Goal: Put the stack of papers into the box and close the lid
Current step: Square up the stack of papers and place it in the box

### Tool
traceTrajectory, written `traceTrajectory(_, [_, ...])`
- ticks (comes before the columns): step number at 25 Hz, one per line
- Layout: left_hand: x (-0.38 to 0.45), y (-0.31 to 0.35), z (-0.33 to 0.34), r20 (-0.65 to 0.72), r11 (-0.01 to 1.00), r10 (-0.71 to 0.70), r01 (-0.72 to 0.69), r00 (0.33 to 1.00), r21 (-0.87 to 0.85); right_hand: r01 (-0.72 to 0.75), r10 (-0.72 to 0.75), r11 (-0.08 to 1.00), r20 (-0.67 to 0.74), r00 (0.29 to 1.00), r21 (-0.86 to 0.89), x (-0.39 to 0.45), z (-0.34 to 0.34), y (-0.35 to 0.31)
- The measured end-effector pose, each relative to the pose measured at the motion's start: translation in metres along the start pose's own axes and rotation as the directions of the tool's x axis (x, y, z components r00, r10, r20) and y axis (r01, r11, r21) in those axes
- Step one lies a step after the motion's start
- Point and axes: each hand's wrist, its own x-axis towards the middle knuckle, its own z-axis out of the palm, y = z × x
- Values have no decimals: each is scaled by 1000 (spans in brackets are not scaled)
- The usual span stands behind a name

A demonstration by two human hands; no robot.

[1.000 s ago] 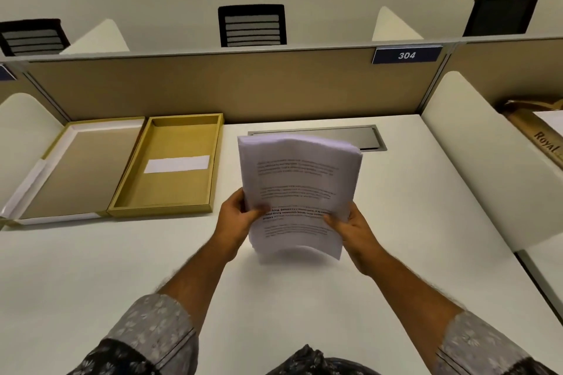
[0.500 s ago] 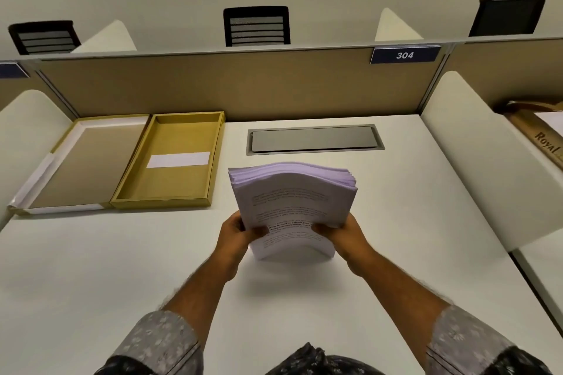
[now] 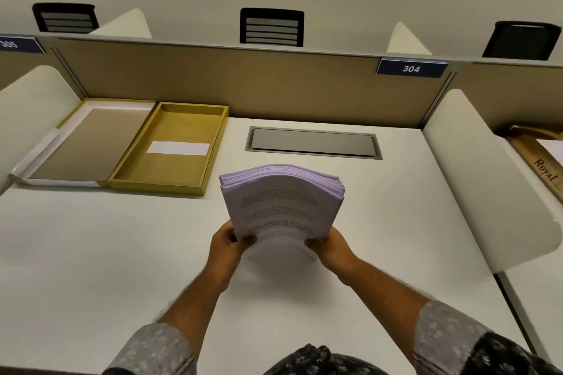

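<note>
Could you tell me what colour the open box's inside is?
Mustard yellow, with a white strip lying across the box floor; head view.

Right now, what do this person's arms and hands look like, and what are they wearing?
Both the left hand and the right hand are bare: no gloves, rings or watch show. The forearms are bare too, with some hair. The sleeves are pushed up towards the elbows, grey fabric with a pale flower print. A darker flowered cloth shows at the bottom edge.
</note>
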Motion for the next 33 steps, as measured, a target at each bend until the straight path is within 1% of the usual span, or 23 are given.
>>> traceTrajectory(4, [5, -6, -1, 72, 995, -73, 68, 995, 75, 51, -50, 994, 15, 999, -96, 4, -6, 5])
traceTrajectory(6, [4, -8, 0, 92, 992, -101, 94, 991, 88, 97, -98, 973, 4, 995, -209, 6, -8, 10])
traceTrajectory(8, [2, -8, 2, 74, 990, -86, 77, 994, 118, 118, -128, 947, -14, 992, -300, 7, -7, 15])
traceTrajectory(11, [-1, -10, -1, 75, 978, -50, 34, 996, 206, 109, -132, 949, -59, 990, -295, 10, -3, 18])
traceTrajectory(14, [-1, -8, -18, 168, 979, -69, 35, 983, 202, 86, -113, 954, -79, 990, -287, 16, 1, 9])
traceTrajectory(16, [5, 4, -40, 234, 980, -96, 51, 967, 192, 78, -99, 955, -62, 993, -286, 19, 11, -5])
traceTrajectory(18, [20, 21, -66, 275, 985, -117, 75, 954, 157, 85, -89, 971, -10, 996, -225, 23, 27, -25])
traceTrajectory(21, [46, 53, -105, 290, 989, -109, 75, 951, 128, 32, -33, 999, 75, 997, 17, 37, 52, -57])
traceTrajectory(23, [67, 69, -132, 278, 992, -92, 62, 956, 113, -17, 1, 986, 97, 995, 168, 52, 74, -79])
traceTrajectory(25, [88, 83, -161, 273, 992, -101, 77, 957, 97, -58, 33, 965, 102, 994, 257, 68, 100, -100])
traceTrajectory(28, [122, 95, -202, 269, 987, -142, 115, 952, 114, -108, 77, 961, 125, 989, 256, 92, 137, -125])
traceTrajectory(31, [149, 103, -240, 218, 969, -218, 184, 951, 166, -178, 132, 964, 223, 966, 199, 115, 166, -146])
traceTrajectory(33, [168, 107, -262, 205, 954, -265, 225, 942, 196, -200, 150, 966, 272, 951, 165, 134, 182, -161])
